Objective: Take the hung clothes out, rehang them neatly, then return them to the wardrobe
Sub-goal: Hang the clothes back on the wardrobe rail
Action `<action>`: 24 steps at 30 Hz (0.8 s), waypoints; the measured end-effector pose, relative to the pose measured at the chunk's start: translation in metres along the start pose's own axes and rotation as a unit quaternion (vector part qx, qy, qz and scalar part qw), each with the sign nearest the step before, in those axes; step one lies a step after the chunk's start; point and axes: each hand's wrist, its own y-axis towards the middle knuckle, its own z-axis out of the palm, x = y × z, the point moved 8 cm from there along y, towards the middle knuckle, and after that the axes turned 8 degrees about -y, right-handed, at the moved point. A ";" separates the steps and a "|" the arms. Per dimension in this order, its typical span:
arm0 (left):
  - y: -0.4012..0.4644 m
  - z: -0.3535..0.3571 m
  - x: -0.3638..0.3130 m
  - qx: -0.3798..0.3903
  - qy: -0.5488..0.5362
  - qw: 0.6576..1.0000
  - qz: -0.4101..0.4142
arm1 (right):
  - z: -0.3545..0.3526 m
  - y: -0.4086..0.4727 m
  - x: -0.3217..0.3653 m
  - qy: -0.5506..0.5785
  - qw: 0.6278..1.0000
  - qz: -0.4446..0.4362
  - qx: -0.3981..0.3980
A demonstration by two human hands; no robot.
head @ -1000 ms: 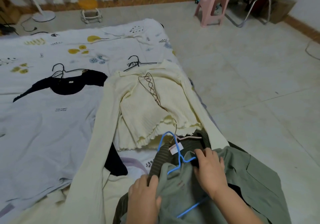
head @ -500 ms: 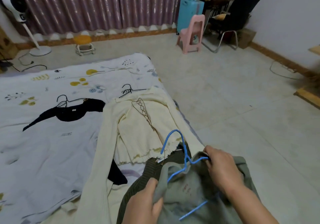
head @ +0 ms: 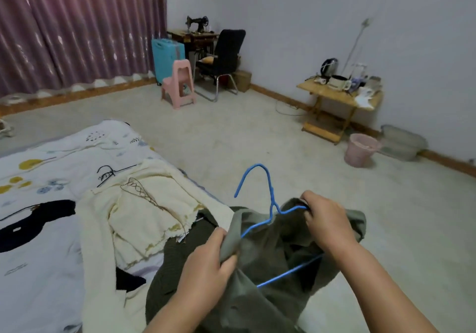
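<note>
Olive-green shirt on a thin blue wire hanger point(head: 270, 211), lifted off the bed since half a second ago.

I see the soft olive-green cloth shirt point(head: 268, 253) raised higher now, hook standing up over the floor; my view has swung right. My left hand point(head: 206, 263) clenches a bunched fold of the shirt's edge; my right hand point(head: 327, 222) pinches collar and hanger shoulder together. Beneath lies a dark ribbed green garment point(head: 170, 268), beside a cream ribbed knit top with frilled hem point(head: 144, 214) on the white printed bedsheet point(head: 77, 150).
</note>
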 end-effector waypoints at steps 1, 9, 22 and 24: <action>-0.006 0.000 -0.012 0.009 0.005 1.000 0.023 | -0.015 -0.015 -0.007 0.000 1.000 0.019 -0.014; -0.057 0.000 -0.109 0.059 -0.014 0.984 0.166 | -0.120 -0.139 -0.053 0.022 0.983 0.153 -0.098; -0.170 0.007 -0.243 0.068 -0.100 0.936 0.331 | -0.240 -0.363 -0.079 0.162 0.962 0.189 -0.112; -0.199 0.012 -0.258 0.089 -0.121 0.924 0.351 | -0.260 -0.414 -0.095 0.139 0.955 0.220 -0.144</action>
